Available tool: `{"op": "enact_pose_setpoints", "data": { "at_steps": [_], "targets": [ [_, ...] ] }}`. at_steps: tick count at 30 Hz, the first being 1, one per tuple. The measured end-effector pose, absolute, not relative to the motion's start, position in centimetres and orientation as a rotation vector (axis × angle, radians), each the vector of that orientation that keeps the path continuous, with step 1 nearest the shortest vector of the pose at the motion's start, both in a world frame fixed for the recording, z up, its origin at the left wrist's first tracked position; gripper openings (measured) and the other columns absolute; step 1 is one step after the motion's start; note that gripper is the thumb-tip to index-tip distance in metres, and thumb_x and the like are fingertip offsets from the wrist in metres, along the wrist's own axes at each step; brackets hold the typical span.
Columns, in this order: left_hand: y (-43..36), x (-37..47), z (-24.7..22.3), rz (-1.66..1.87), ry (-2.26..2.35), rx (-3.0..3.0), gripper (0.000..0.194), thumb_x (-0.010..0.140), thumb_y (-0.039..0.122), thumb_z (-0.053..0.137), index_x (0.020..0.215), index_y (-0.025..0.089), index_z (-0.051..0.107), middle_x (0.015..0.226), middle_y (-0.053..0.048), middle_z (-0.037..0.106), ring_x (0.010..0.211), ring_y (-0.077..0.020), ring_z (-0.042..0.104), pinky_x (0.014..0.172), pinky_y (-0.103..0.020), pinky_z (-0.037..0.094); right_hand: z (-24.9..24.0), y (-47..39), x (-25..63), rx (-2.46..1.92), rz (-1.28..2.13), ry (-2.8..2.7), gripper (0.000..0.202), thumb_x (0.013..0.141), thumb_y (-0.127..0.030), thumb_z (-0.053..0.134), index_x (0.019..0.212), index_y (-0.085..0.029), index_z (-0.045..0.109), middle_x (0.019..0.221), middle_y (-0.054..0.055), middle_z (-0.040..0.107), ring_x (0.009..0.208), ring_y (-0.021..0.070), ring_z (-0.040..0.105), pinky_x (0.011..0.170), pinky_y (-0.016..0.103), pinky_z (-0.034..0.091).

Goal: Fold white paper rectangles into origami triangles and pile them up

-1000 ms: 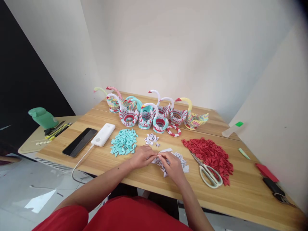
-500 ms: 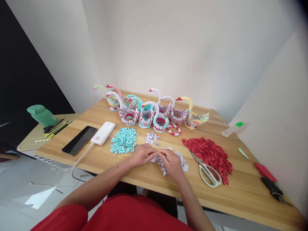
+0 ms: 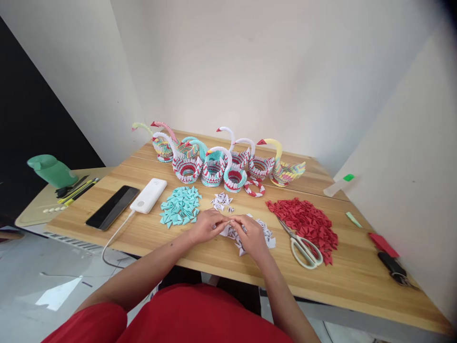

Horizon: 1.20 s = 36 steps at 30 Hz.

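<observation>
Head camera: from where I stand, the left hand (image 3: 209, 226) and right hand (image 3: 250, 233) meet fingertip to fingertip, each grip pinching what looks like a small pale paper piece (image 3: 229, 222), mostly covered, near the edge of the white pile (image 3: 268, 237). Pinching from both sides probably steadies so small a thing. The turquoise pile (image 3: 181, 206) and red pile (image 3: 305, 223) flank them on the table (image 3: 157, 240), seemingly sorted by colour for easy reach.

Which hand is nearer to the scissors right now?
Right. The right hand is left of the scissors, over the white paper pieces; the left hand is farther left, beside the teal paper pieces.
</observation>
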<state>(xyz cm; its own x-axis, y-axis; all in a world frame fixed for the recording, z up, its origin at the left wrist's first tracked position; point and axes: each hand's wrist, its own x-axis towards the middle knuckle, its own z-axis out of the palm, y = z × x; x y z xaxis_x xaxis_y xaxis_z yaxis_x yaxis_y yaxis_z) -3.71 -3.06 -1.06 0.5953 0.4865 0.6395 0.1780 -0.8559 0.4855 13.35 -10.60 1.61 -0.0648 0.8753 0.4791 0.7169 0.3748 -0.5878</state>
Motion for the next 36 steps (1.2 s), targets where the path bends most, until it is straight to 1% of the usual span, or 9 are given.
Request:
{"op": "enact_pose_setpoints", "data": {
  "at_steps": [9,18,21,30,36],
  "targets": [
    [-3.12,-3.86,-0.89,1.129,0.541,2.418,0.027,0.093,0.029,0.047,0.08,0.014,0.065,0.063,-0.003,0.062,0.061,-0.0146,0.054,0.062,-0.025,0.041,1.8,-10.4,13.33,-1.372,0.293,-1.815,0.015,0.091,-0.027,0.052,0.095,-0.023,0.067,0.088,0.004,0.071,0.082,0.0191,0.065,0.074,0.031,0.05],
    [-2.98,-3.89,-1.32,1.058,0.504,2.467,0.028,0.094,0.03,0.043,0.086,0.015,0.065,0.066,-0.004,0.063,0.065,-0.0155,0.056,0.068,-0.027,0.042,1.47,-10.21,13.12,-1.342,0.299,-1.817,0.018,0.093,-0.024,0.048,0.096,-0.022,0.066,0.089,0.005,0.068,0.085,0.0191,0.063,0.076,0.031,0.049],
    [-3.06,-4.03,-1.23,1.061,0.494,2.458,0.029,0.094,0.031,0.042,0.085,0.015,0.065,0.065,-0.004,0.062,0.065,-0.0158,0.056,0.067,-0.027,0.042,1.29,-10.37,13.05,-1.339,0.301,-1.824,0.019,0.094,-0.025,0.047,0.098,-0.022,0.065,0.089,0.005,0.068,0.085,0.019,0.062,0.076,0.031,0.048],
    [-3.28,-4.06,-0.86,1.054,0.501,2.459,0.029,0.094,0.029,0.043,0.083,0.014,0.065,0.064,-0.004,0.061,0.064,-0.0156,0.053,0.065,-0.026,0.041,1.4,-10.82,13.23,-1.351,0.285,-1.79,0.013,0.092,-0.025,0.053,0.092,-0.022,0.066,0.085,0.003,0.068,0.082,0.0184,0.061,0.075,0.031,0.046],
    [-3.2,-4.04,-1.14,1.083,0.54,2.449,0.024,0.094,0.026,0.046,0.09,0.014,0.066,0.071,-0.005,0.064,0.068,-0.0162,0.055,0.065,-0.026,0.04,1.64,-10.58,13.2,-1.34,0.277,-1.787,0.012,0.091,-0.021,0.055,0.091,-0.022,0.066,0.085,0.003,0.068,0.082,0.0172,0.061,0.075,0.03,0.046]
  ]
}}
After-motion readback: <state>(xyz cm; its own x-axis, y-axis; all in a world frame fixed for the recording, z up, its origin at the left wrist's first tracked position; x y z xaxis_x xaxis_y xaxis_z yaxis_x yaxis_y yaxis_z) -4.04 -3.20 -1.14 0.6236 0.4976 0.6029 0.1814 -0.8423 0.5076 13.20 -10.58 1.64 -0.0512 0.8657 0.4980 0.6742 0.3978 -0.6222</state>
